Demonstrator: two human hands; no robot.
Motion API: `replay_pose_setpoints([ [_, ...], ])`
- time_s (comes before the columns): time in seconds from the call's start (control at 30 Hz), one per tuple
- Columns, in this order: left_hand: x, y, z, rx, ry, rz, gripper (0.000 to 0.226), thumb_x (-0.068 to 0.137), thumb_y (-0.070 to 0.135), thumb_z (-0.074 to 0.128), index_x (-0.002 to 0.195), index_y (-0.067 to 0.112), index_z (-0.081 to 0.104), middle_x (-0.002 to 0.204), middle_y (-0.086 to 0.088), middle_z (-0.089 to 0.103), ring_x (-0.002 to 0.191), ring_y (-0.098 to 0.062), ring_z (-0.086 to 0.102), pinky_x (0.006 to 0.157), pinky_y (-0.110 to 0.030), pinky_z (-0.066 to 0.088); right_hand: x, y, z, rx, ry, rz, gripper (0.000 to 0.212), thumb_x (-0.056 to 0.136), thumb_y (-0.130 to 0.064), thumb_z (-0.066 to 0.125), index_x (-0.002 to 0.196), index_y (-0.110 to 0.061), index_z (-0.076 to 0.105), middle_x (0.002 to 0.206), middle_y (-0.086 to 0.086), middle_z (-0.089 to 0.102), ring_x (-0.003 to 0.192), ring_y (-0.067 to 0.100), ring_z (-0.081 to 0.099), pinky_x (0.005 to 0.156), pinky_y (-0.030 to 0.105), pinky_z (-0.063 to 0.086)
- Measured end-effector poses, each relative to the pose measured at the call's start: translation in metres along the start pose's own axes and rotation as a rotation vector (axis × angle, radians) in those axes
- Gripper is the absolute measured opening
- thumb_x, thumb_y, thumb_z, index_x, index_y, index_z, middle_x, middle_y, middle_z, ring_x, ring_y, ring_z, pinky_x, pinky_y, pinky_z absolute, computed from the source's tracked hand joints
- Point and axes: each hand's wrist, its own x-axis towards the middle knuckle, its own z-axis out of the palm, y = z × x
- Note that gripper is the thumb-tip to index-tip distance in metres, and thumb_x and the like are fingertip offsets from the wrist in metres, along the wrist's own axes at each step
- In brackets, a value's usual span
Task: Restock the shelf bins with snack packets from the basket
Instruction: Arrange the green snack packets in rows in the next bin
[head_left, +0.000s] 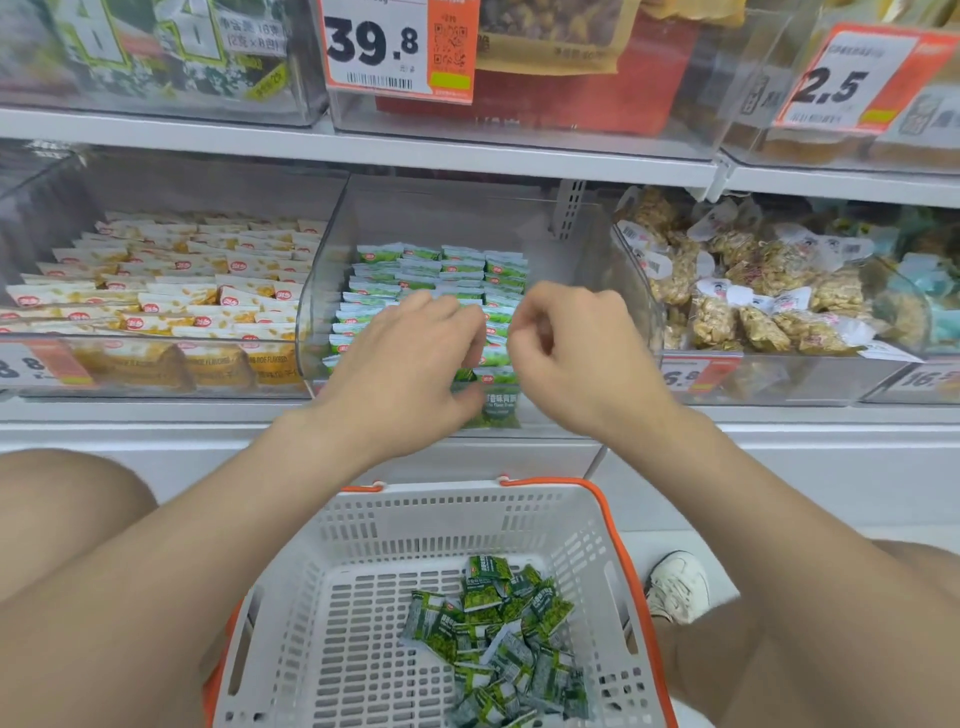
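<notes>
- While a fair heap of green packets (498, 639) lies in the white basket (363, 545), on the floor below and in front of the middle bin (587, 291), the restocking looks only partly done.
- The left hand (410, 358) reaches over the middle bin's front edge. Its fingers and thumb are bent round the near end of a file of packets, seemingly squaring it up.
- The right hand (571, 353) hovers just beside it, over the same front edge, with the fingers curled tightly inward. Whether it pinches a packet I cannot tell.
- Inside the middle bin, packet rows (441, 270) stand in neat files across its left and centre. Its right side and back show bare clear wall, so there is room for more.
- Left of the middle bin, the yellow packets (171, 291) fill their bin; right of it, the nut bags (753, 301) are piled high.
- As a judgement, what is left is moving the basket's heap into the middle bin's free space.
</notes>
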Motion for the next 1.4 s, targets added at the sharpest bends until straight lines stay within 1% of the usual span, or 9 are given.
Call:
replay_pose_setpoints([
  [0.1,-0.017,0.013,0.007,0.049,-0.064,-0.197,0.024,0.081,0.039,0.067,0.078,0.029,0.046,0.076,0.006,0.058,0.081,-0.028,0.06,0.058,-0.035,0.038,-0.04,-0.002,-0.002,-0.053,-0.325,-0.085,0.025,0.084,-0.029,0.048,0.08,-0.017,0.069,0.068,0.002,0.066,0.072,0.027,0.062,0.071,0.039,0.055],
  [0.27,-0.058,0.032,0.072,0.087,-0.754,-0.097,0.023,0.087,0.038,0.071,0.103,0.023,0.064,0.098,0.0,0.063,0.092,-0.028,0.064,0.071,-0.036,0.053,-0.106,0.027,0.037,-0.383,-1.128,-0.11,0.02,0.097,-0.02,0.05,0.111,-0.015,0.064,0.103,0.008,0.062,0.095,0.029,0.064,0.08,0.043,0.058],
  [0.5,-0.12,0.04,0.219,-0.11,-1.269,-0.079,0.021,0.095,0.029,0.065,0.083,0.016,0.053,0.082,-0.006,0.05,0.072,-0.024,0.042,0.065,-0.033,0.037,-0.147,0.046,0.079,-0.447,-1.257,-0.142,0.015,0.097,-0.008,0.049,0.108,-0.011,0.06,0.09,0.006,0.051,0.072,0.023,0.058,0.056,0.034,0.045],
  [0.7,-0.166,0.048,0.296,-0.16,-1.219,-0.085,0.028,0.09,0.012,0.064,0.073,0.018,0.042,0.075,-0.006,0.04,0.07,-0.024,0.039,0.066,-0.035,0.035,-0.149,0.051,0.088,-0.431,-1.279,-0.173,0.009,0.099,-0.01,0.052,0.107,-0.013,0.055,0.09,0.003,0.049,0.07,0.017,0.051,0.054,0.031,0.04],
  [0.93,-0.188,0.074,0.334,-0.083,-1.101,-0.229,0.009,0.097,0.009,0.058,0.088,0.008,0.06,0.095,-0.012,0.066,0.091,-0.033,0.066,0.075,-0.043,0.055,-0.144,0.055,0.09,-0.414,-1.219,-0.202,0.005,0.1,-0.012,0.055,0.105,-0.014,0.055,0.082,0.001,0.041,0.065,0.015,0.044,0.065,0.036,0.047],
  [1.03,-0.188,0.065,0.335,-0.123,-1.149,-0.302,0.015,0.093,-0.002,0.054,0.084,0.008,0.061,0.081,-0.009,0.056,0.073,-0.028,0.055,0.069,-0.047,0.051,-0.141,0.054,0.09,-0.406,-1.225,-0.201,0.005,0.1,-0.01,0.054,0.102,-0.014,0.052,0.083,0.002,0.046,0.066,0.016,0.046,0.063,0.036,0.046],
  [1.17,-0.167,0.045,0.311,-0.415,-1.044,-0.428,0.03,0.096,-0.004,0.048,0.079,0.02,0.046,0.079,-0.001,0.048,0.071,-0.02,0.037,0.067,-0.034,0.033,-0.129,0.053,0.082,-0.407,-1.216,-0.2,0.014,0.097,-0.003,0.053,0.107,-0.012,0.058,0.086,0.004,0.047,0.066,0.017,0.05,0.055,0.031,0.041],
  [1.3,-0.131,0.034,0.262,-0.698,-0.808,-0.571,0.008,0.108,0.016,0.052,0.109,0.011,0.058,0.097,-0.013,0.061,0.073,-0.03,0.064,0.064,-0.033,0.056,-0.113,0.057,0.076,-0.424,-1.1,-0.226,0.015,0.097,0.001,0.055,0.097,-0.013,0.049,0.087,0.005,0.054,0.079,0.026,0.061,0.055,0.034,0.042],
  [1.4,-0.11,0.032,0.22,-0.872,-0.643,-0.645,0.016,0.108,0.021,0.055,0.114,0.008,0.062,0.079,-0.019,0.065,0.059,-0.029,0.069,0.067,-0.051,0.062,-0.107,0.059,0.067,-0.34,-1.016,-0.237,0.031,0.094,-0.017,0.073,0.114,-0.016,0.05,0.108,0.008,0.059,0.093,0.028,0.064,0.065,0.039,0.052],
])
